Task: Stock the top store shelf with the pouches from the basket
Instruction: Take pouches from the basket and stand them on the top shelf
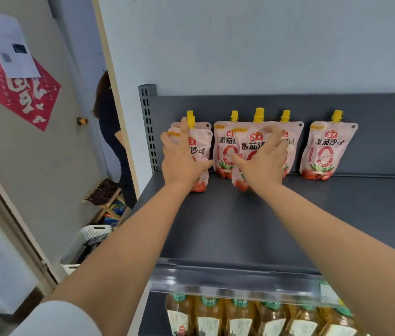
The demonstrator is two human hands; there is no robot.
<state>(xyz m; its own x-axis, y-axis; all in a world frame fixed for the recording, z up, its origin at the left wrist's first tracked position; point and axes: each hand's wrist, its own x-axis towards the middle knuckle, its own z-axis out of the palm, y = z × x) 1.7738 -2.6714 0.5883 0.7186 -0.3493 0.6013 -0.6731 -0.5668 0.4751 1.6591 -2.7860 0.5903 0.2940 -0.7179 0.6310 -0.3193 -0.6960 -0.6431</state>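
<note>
Nearest the lens: both bare forearms, reaching up and forward over the front rail of the top shelf [252,229]. Below the rail, a row of amber bottles [252,316] on the next shelf down.

Left hand [181,156]: fingers spread, wrapped round the front of a pouch [200,151] at the left end of the row; yellow spout shows above the fingertips. A second pouch stands close behind it. I read this hand as holding the pouch upright, not yet let go.

Right hand [262,161]: fingers splayed over the front pouch [247,151] in the middle group, thumb on its left edge. That pouch stands forward of two others, which lean on the back panel. Grip looks light; I cannot tell whether it is clamped or only steadied.

One more pouch [322,151] stands alone further right, well apart from both hands, against the back panel.

Basket [87,243]: white, low at left beside the shelf unit, partly hidden by the left arm. Contents not visible from here.

Step in hand, my judgement: placing and squaring two pouches at once. Shelf is bare to the right and across the front, so stocking is at an early stage.

Next move calls for: release only once both pouches stand on their own bases, then go down left to the basket. Risk: soft pouches topple forward when freed.
</note>
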